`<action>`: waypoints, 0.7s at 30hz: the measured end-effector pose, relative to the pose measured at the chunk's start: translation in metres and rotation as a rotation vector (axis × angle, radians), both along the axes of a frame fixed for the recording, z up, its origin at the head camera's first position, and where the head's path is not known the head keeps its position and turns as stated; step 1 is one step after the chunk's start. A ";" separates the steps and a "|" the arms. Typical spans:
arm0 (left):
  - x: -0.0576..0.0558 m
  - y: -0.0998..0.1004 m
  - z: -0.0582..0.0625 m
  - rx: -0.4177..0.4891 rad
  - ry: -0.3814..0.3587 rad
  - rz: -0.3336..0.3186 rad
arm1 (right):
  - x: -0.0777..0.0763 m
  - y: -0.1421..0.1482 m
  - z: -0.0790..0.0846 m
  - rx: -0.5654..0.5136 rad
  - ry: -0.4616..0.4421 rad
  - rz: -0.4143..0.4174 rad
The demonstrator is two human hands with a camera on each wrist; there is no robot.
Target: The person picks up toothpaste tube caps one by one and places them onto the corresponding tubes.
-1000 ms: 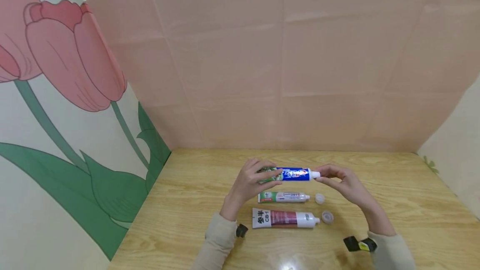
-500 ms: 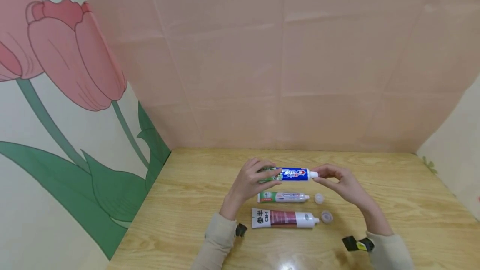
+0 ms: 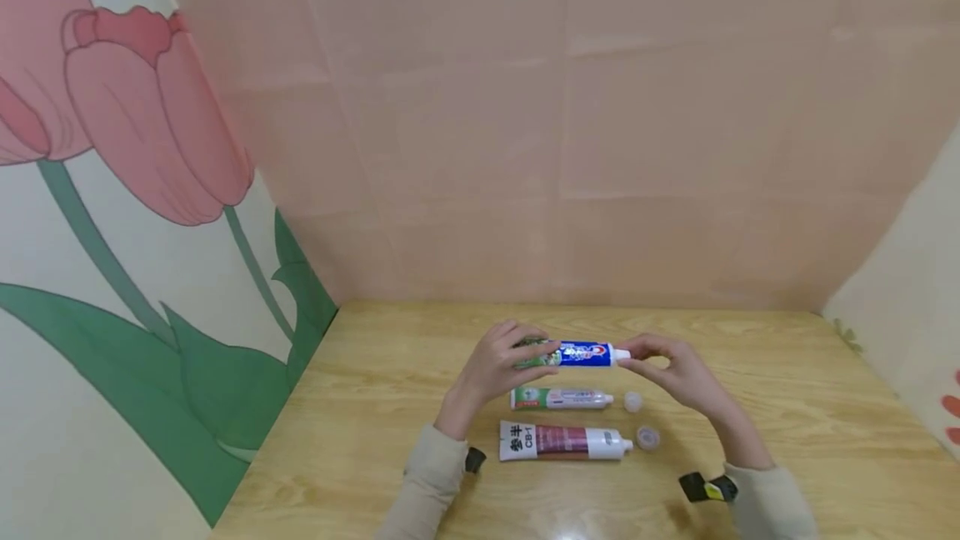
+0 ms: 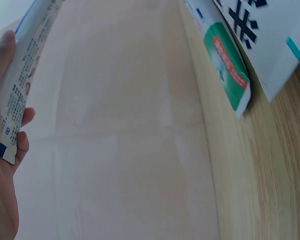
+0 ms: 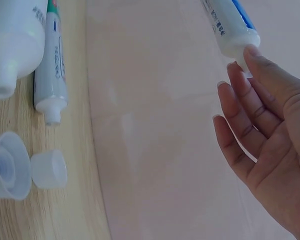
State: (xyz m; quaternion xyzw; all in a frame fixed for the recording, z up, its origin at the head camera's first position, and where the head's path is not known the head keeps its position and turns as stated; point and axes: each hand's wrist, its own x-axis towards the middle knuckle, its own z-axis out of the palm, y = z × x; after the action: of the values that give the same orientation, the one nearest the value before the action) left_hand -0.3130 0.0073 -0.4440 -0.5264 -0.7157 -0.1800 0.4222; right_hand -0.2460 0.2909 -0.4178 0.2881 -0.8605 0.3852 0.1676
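Note:
A blue toothpaste tube (image 3: 587, 354) with a green patterned tail is held level above the table. My left hand (image 3: 491, 365) grips its tail end; the left wrist view shows the thumb on one side of the tube (image 4: 21, 85) and fingertips on the other. At the other end, the thumb and forefinger of my right hand (image 5: 275, 120) pinch the small white cap (image 3: 622, 355), partly hidden by the fingertips. The other right fingers are spread and loosely bent. Below lie an uncapped green-and-white toothpaste tube (image 3: 562, 398) and a larger uncapped white-and-maroon tube (image 3: 566, 441).
Two loose translucent white caps stand on the wooden table (image 3: 360, 407): a small cap (image 3: 633, 402) by the green-and-white tube's nozzle, and a wider cap (image 3: 648, 438) by the larger tube's. A pink sheet (image 3: 465, 148) hangs behind the table, and a tulip-painted wall (image 3: 157, 115) stands left.
The head view has shifted slightly. Both hands keep their hold on the blue tube and its cap, with only slight movement of the right fingers; the tubes on the table stay put.

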 end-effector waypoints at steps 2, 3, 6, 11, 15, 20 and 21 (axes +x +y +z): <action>-0.001 -0.002 -0.002 -0.017 0.004 -0.005 | -0.002 -0.001 -0.002 0.003 0.031 0.023; -0.002 -0.003 -0.003 -0.026 0.009 -0.006 | -0.002 -0.001 -0.003 0.002 0.042 0.032; -0.003 -0.004 -0.004 -0.056 0.015 -0.005 | -0.004 0.000 -0.004 0.000 0.066 0.042; -0.006 -0.004 -0.002 -0.100 0.019 -0.004 | -0.017 0.011 -0.020 0.005 0.096 0.040; -0.009 -0.003 -0.002 -0.125 0.020 -0.002 | -0.028 0.020 -0.030 0.010 0.104 0.057; -0.014 -0.002 -0.002 -0.156 0.007 0.007 | -0.035 0.024 -0.031 0.025 0.112 0.074; -0.014 -0.002 -0.002 -0.166 0.004 0.014 | -0.036 0.025 -0.031 0.029 0.112 0.071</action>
State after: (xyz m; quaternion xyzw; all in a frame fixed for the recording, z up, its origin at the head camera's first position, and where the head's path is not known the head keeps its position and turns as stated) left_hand -0.3274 0.0056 -0.4456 -0.5550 -0.7309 -0.1162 0.3798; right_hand -0.2821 0.3154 -0.4492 0.3420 -0.8446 0.3614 0.1976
